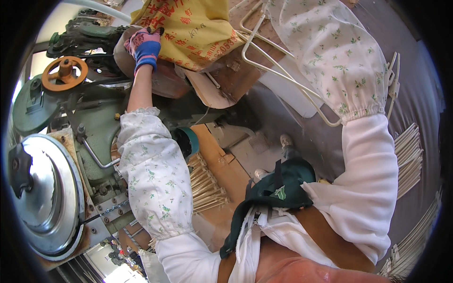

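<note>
While the yellow sack (193,28) sits at the top of the frame, propped on the green machine (94,118), the left hand (145,45), in a blue-and-pink glove, grips its edge with fingers closed, seemingly to steady it. The right hand is out of view beyond a floral sleeve (330,52). Thin sticks (207,186) lie below, beside a metal wheel (45,198).

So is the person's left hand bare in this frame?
No, the left hand wears a blue and pink work glove and rests on the edge of the yellow printed sack above the green machine.
</note>
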Demonstrator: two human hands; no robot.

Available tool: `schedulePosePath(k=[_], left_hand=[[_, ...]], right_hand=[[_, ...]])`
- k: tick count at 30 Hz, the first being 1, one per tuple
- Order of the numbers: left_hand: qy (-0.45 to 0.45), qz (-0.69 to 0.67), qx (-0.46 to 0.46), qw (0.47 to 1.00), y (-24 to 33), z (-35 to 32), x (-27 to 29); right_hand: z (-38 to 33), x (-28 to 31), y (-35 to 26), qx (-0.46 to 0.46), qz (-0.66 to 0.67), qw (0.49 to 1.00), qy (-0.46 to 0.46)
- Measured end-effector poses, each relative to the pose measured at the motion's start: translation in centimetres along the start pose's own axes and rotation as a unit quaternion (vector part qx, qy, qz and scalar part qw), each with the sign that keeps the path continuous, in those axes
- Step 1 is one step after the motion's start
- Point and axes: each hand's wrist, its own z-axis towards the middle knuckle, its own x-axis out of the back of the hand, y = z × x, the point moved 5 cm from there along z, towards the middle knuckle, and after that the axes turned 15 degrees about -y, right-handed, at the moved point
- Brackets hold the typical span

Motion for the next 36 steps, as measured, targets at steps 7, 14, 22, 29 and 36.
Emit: schedulePosePath(k=[7, 14, 22, 29, 36], left_hand=[[-0.015, -0.058, -0.013, 0.998, -1.4, 0.0, -3.4], [-0.02, 0.035, -0.065, 0.997, 1.7, -6.9, -1.3], [0.299, -0.063, -0.088, 0.948, 6.1, -20.9, -4.9], [-0.023, -0.255, -0.206, 0.944, 15.3, -35.3, -14.5], [-0.26, -0.726, -0.134, 0.623, 14.4, -37.5, -19.8]], right_hand=[[-8.7, -3.2, -1.8, 0.166, 0.046, 0.983, -0.061], [-17.6, -5.2, -0.4, -0.005, -0.083, 0.915, -0.395], [-51.1, 0.4, 2.6, -0.322, -0.241, 0.811, -0.425], [-60.5, 4.6, 4.1, -0.309, -0.253, 0.893, -0.208], [-55.6, 11.8, -6.3, -0.223, -0.354, 0.903, -0.101]])
